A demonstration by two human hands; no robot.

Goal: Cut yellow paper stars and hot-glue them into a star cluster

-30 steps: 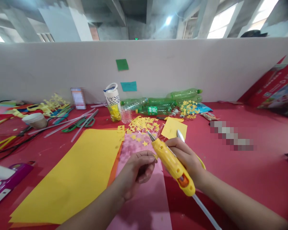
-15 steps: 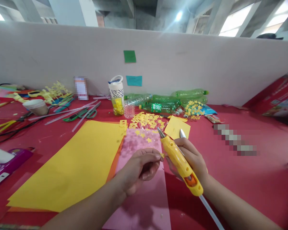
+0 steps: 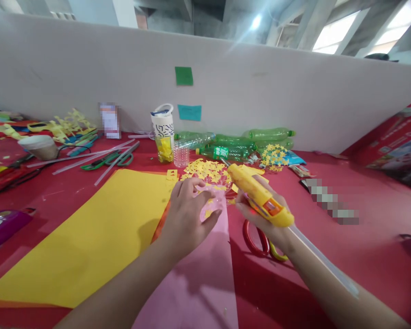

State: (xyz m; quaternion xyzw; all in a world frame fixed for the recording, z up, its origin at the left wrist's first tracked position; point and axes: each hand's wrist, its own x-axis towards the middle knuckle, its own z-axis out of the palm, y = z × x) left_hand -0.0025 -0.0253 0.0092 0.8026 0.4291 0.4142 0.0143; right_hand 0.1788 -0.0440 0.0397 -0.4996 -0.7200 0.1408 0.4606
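My right hand (image 3: 272, 217) grips a yellow hot glue gun (image 3: 256, 192), its nozzle tipped up to the left over the heap of yellow paper stars (image 3: 207, 170). A clear glue stick (image 3: 324, 260) trails from its back end along my forearm. My left hand (image 3: 190, 214) hovers above a pink sheet (image 3: 205, 278), thumb and fingers apart, with nothing visible between them. A loose star (image 3: 208, 213) shows near its thumb. Under my right hand lie scissors with a red handle loop (image 3: 255, 240) and a yellow one; their blades are hidden.
Yellow sheets (image 3: 99, 237) lie left of the pink one. Green plastic bottles (image 3: 238, 153), a clear cup (image 3: 181, 155), a white tumbler (image 3: 162, 123) and a star-covered ball (image 3: 274, 157) stand or lie behind. Further left are green scissors (image 3: 99, 162) and a paper cup (image 3: 39, 147).
My left hand has let its pinch go, spread its fingers and moved up and left. The glue gun has swung flatter and higher in my right hand, uncovering the scissors' handles.
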